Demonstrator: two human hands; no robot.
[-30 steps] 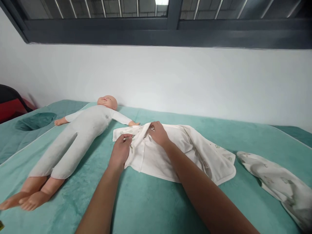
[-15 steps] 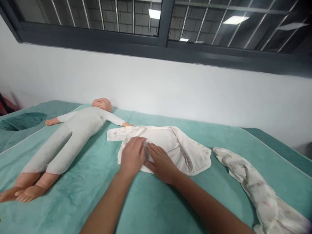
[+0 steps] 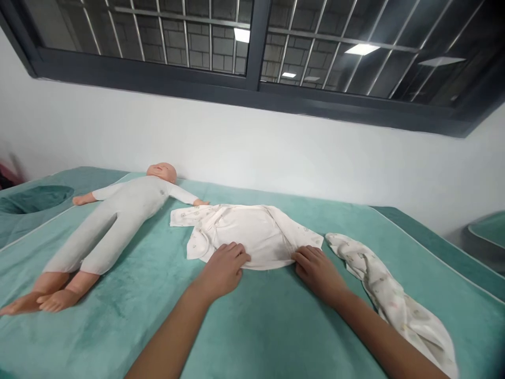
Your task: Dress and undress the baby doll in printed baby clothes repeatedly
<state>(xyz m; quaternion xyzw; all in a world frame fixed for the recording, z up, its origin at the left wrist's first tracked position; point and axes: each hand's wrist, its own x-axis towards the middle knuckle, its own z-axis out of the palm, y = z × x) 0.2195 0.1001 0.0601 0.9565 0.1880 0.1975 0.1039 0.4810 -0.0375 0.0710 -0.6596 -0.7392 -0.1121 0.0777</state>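
A white baby shirt (image 3: 252,226) with small prints lies spread open on the green bed cover, its plain inner side showing. My left hand (image 3: 225,267) is closed at the lower edge, left of the middle, fingers curled on the cloth. At the lower right of the shirt my right hand (image 3: 319,271) pinches the hem near the sleeve. Both thumbs are partly hidden. To the left a baby doll (image 3: 126,202) in a pale body lies on its back, one hand close to the shirt's left sleeve.
Crumpled printed baby clothing (image 3: 389,289) lies right of my right forearm. The green bed cover (image 3: 260,331) runs up to a white wall (image 3: 256,152) below a dark-framed barred window (image 3: 252,68). A round hollow (image 3: 35,199) shows at the far left.
My hands have moved apart, the right one going right to the shirt's lower right edge. The shirt's front is opened out, its left flap folded aside. The view has shifted slightly.
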